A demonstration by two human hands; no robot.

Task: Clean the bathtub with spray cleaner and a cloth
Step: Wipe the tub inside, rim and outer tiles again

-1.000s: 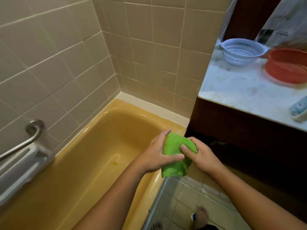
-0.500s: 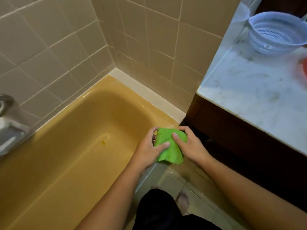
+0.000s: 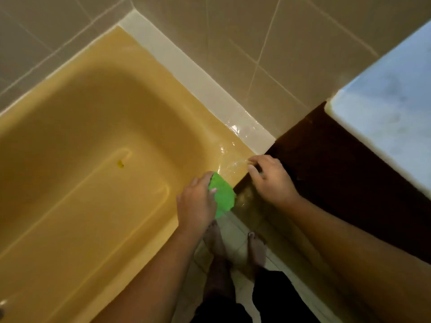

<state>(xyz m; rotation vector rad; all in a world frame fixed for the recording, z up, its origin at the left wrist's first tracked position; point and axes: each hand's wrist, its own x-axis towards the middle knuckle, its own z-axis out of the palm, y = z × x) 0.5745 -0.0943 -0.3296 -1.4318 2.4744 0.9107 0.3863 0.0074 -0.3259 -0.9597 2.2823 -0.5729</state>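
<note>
The mustard bathtub (image 3: 98, 127) is glossy and its near corner rim is wet, so probably slick. The left hand (image 3: 198, 206) keeps its grip clamped on the green cloth (image 3: 222, 194) at that rim. The cloth looks soft and light, best held wadded. The right hand (image 3: 272, 180) has its grip apart and empty beside the cloth. A marble table (image 3: 384, 117) meets the tiled wall (image 3: 279, 43).

- It was a home bathroom with a yellow bathtub (image 3: 77, 127).
- Beige wall tiles (image 3: 291, 43) rose behind the bathtub.
- A pale-topped dark cabinet (image 3: 345, 173) stood beside the bathtub.
</note>
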